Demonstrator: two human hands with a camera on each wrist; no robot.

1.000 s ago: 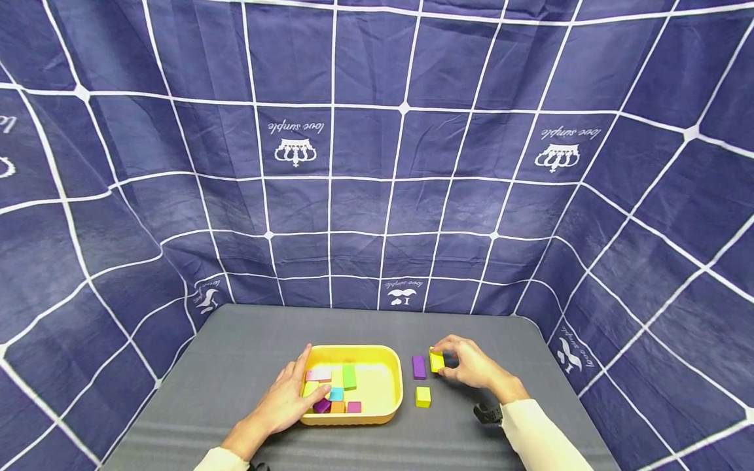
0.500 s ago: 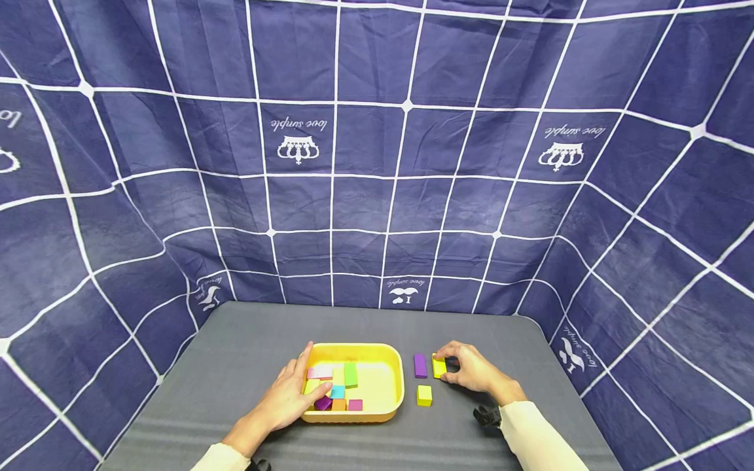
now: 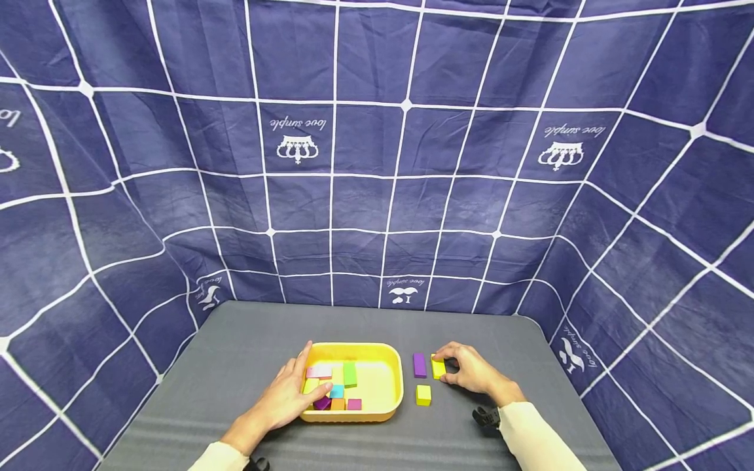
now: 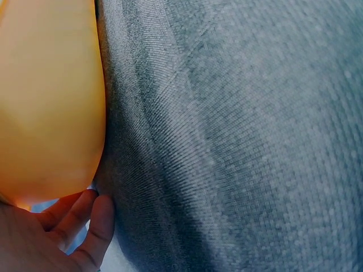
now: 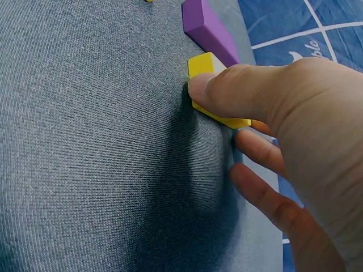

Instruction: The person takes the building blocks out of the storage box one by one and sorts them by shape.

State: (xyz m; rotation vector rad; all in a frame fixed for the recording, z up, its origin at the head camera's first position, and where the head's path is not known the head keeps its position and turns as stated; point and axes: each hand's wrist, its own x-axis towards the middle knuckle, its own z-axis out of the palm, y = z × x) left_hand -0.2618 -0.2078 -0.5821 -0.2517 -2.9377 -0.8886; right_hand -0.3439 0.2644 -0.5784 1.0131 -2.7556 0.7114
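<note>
Tray on the table, blocks inside — to its right, two slabs behind a cube.

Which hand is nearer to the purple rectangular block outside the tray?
Right. The right hand pinches a yellow rectangular block just right of the purple block; the left hand is farther left, at the left end of the yellow tray.

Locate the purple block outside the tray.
In the head view, the purple block lies right of the yellow tray, just left of the yellow block the right hand pinches.
</note>
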